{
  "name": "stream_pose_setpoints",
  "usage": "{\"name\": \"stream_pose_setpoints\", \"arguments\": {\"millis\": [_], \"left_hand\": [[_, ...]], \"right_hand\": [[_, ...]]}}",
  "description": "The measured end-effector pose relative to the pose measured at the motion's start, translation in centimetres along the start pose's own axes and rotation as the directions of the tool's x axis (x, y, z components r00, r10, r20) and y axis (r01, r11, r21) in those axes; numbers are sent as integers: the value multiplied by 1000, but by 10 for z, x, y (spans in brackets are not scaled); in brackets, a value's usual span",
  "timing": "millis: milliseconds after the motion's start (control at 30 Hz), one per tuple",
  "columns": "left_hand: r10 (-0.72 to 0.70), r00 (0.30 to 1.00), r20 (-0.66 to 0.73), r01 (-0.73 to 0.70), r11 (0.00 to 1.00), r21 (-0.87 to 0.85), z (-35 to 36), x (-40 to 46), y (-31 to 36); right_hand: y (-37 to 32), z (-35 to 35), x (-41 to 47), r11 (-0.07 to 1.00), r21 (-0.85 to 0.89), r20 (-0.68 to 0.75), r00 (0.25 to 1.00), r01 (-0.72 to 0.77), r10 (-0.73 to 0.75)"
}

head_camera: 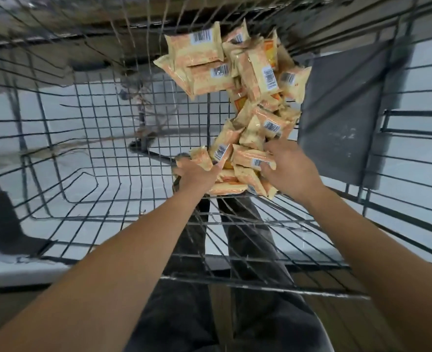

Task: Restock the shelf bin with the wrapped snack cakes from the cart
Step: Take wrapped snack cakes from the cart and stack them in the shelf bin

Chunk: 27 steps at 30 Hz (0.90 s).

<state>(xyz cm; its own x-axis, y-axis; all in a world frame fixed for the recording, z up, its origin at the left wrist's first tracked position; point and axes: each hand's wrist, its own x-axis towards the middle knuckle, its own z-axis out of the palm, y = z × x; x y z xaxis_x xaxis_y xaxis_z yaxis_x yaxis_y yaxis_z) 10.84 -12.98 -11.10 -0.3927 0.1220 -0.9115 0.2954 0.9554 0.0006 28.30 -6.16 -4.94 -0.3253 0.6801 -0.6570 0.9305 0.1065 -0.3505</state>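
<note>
Head view: gathering step; left hand [197,171] and right hand [288,168] each hold a grip clamped on snack cakes [245,158] inside the cart [87,128]; next, lift the bundle without spilling toward the unseen shelf bin.

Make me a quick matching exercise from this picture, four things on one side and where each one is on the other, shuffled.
Things:
1. left hand
2. right hand
3. grey panel
4. cart

Places:
A. right wall of the cart
B. right edge of the near cakes
C. around the cakes
D. left edge of the near cakes

Pairs: 1-D, 2-B, 3-A, 4-C
</note>
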Motion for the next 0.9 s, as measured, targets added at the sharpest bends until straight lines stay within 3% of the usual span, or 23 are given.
{"name": "stream_pose_setpoints", "arguments": {"millis": [167,300,467,633,733,800,900], "left_hand": [[-66,998,-19,65,996,-54,-10,7,2],[62,995,82,-42,973,-228,-42,-7,-4],[168,946,278,17,830,-558,-87,-44,-11],[356,845,400,107,620,-777,-111,-81,-9],[395,832,390,113,567,-816,-116,-98,-2],[425,827,368,62,582,-811,-117,-111,5],[467,814,346,7,588,-809,-116,-126,13]], "right_hand": [[3,24,16,981,-192,151,987,-19,49],[1,29,21,990,2,158,977,-143,141],[-6,6,6,961,212,146,978,-176,147],[-18,-28,-21,879,463,13,993,-110,117],[-26,-51,-38,839,544,-118,990,1,76],[-31,-65,-47,875,462,-250,968,144,-28],[-40,-77,-59,913,204,-368,892,353,-263]]}}
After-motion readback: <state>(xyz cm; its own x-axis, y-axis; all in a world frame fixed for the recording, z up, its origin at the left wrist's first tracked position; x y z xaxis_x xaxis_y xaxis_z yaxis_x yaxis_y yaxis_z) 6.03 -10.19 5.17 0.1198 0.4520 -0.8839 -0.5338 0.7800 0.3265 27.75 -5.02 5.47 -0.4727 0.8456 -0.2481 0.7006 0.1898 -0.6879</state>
